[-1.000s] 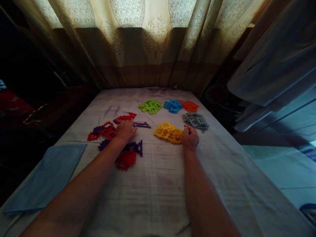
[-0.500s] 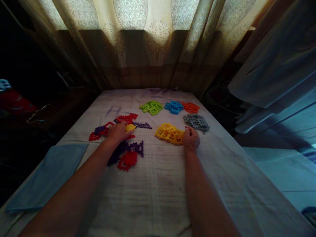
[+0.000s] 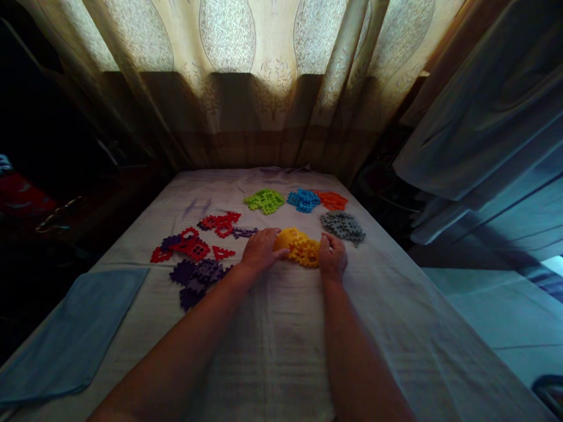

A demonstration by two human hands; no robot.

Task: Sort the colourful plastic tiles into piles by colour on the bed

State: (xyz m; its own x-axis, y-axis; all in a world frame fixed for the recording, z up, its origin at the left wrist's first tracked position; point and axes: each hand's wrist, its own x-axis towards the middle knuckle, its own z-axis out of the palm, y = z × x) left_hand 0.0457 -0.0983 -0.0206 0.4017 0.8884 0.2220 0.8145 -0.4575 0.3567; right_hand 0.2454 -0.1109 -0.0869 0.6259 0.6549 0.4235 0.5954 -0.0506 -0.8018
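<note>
A heap of yellow plastic puzzle pieces [image 3: 302, 248] lies mid-bed between my two hands. My left hand [image 3: 260, 251] rests at its left edge, fingers curled around a yellow piece. On the heap's right edge sits my right hand [image 3: 332, 258], its fingers bent and touching the pieces. Mixed red pieces [image 3: 193, 247] and purple pieces [image 3: 197, 275] lie scattered to the left of my left hand.
Sorted heaps lie farther back: green [image 3: 264, 200], blue [image 3: 303, 199], orange [image 3: 332, 200] and grey [image 3: 343, 225]. A folded blue cloth [image 3: 74, 334] lies at the bed's left front. Curtains hang behind the bed; the floor drops off on the right.
My left hand took a yellow piece from among the red and purple ones and moved right to the yellow heap. My right hand stayed at the heap's right edge.
</note>
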